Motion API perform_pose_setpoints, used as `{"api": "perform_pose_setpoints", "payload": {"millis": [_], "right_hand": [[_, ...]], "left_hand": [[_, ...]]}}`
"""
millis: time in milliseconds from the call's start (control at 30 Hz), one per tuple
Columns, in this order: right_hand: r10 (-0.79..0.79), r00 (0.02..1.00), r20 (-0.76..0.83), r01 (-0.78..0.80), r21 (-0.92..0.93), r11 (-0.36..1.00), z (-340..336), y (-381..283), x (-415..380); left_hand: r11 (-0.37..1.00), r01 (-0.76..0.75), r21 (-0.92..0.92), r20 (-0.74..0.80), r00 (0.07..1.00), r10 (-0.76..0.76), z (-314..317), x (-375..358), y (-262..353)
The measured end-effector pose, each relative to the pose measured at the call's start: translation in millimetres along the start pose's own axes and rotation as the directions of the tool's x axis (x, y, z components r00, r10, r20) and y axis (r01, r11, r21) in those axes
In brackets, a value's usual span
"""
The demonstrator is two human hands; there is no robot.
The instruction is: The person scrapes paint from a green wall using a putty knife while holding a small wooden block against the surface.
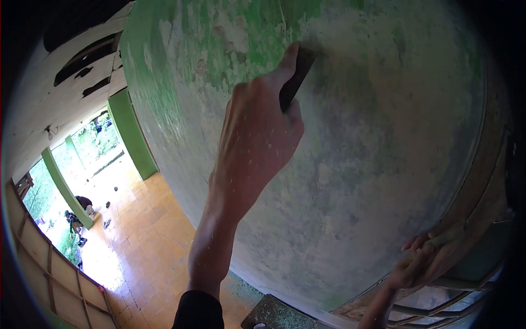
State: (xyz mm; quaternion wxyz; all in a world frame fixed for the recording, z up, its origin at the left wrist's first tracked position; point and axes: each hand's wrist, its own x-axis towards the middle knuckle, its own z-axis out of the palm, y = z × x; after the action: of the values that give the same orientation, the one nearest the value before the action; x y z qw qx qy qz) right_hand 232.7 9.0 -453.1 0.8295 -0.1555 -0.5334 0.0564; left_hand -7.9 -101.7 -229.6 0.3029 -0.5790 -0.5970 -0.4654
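Observation:
My left hand (260, 120) reaches up the middle of the view, closed around a dark, flat, scraper-like piece (298, 79). Its index finger lies along the piece, whose upper end touches the wall (350, 153). Green paint in worn patches covers the upper left of that wall, while whitish-grey surface shows elsewhere. Pale specks dot the back of the hand and forearm. Low on the right, my right hand (413, 268) has its fingers curled at the edge of a wooden frame (466, 203) beside the wall; shadow partly obscures this grip.
Green flakes litter a dark flat surface (274, 312) below and the floor (153, 219) by the wall. Two people (76, 214) crouch far left near a green post (66, 186). Window slats (444, 299) are lower right. The ceiling (71, 93) has holes.

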Motion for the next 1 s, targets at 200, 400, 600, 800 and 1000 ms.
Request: {"api": "perform_pose_setpoints", "payload": {"millis": [200,400,600,800,1000], "right_hand": [[0.060,0.996,-0.060,-0.061,-0.019,0.998,1,-2,3],[0.046,0.999,-0.021,-0.047,-0.070,0.996,3,-5,1],[0.076,0.996,-0.040,-0.077,-0.031,0.997,4,-6,-1],[0.075,0.997,-0.010,-0.076,-0.044,0.996,0,-4,-3],[0.070,0.997,-0.039,-0.073,-0.067,0.995,0,-3,-3]], "left_hand": [[0.999,0.040,-0.013,0.013,0.999,-0.040,2,-3,1],[0.999,0.021,0.050,-0.038,0.999,-0.020,2,8,5],[1.000,0.013,0.016,-0.023,1.000,-0.012,-2,8,3],[0.999,0.026,0.021,-0.014,1.000,-0.025,-3,9,1],[1.000,0.002,0.004,0.000,1.000,-0.002,0,1,1]]}}
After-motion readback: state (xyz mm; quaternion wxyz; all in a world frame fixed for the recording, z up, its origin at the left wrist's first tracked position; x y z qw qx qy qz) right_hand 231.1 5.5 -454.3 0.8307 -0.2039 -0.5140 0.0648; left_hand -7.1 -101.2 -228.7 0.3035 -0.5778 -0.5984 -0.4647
